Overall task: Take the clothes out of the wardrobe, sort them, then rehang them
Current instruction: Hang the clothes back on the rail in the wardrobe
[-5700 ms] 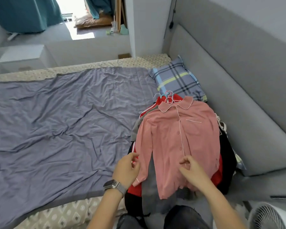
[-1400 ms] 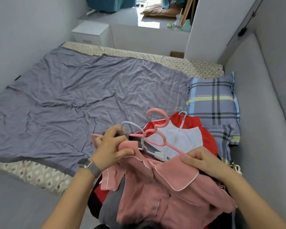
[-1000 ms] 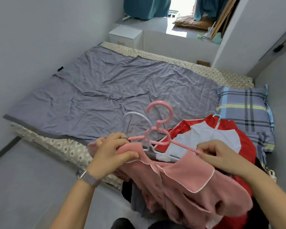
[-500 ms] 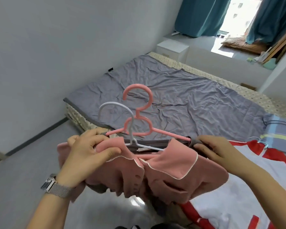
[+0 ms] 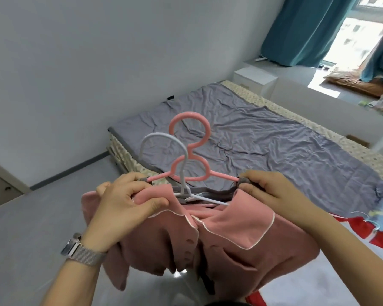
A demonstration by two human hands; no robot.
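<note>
A pink pyjama shirt (image 5: 237, 248) with white piping hangs in the air in front of me. My left hand (image 5: 122, 208) grips its left shoulder and my right hand (image 5: 274, 193) grips its right shoulder. A pink hanger (image 5: 189, 151) and a white hanger (image 5: 164, 149) stick up between my hands, with a grey garment (image 5: 210, 193) on one of them behind the pink collar. A red and white garment (image 5: 363, 230) lies on the bed at the right, with a pale blue hanger hook on it.
The bed (image 5: 263, 138) with a wrinkled grey sheet stretches ahead and to the right. Grey floor (image 5: 31, 228) lies to the left, bounded by a white wall. A white nightstand (image 5: 254, 81) and teal curtains (image 5: 301, 29) stand at the far end.
I lifted the pink shirt and its hangers off the clothes pile on the bed. My view has swung left toward the wall and floor, and both hands moved to the shirt's shoulders.
</note>
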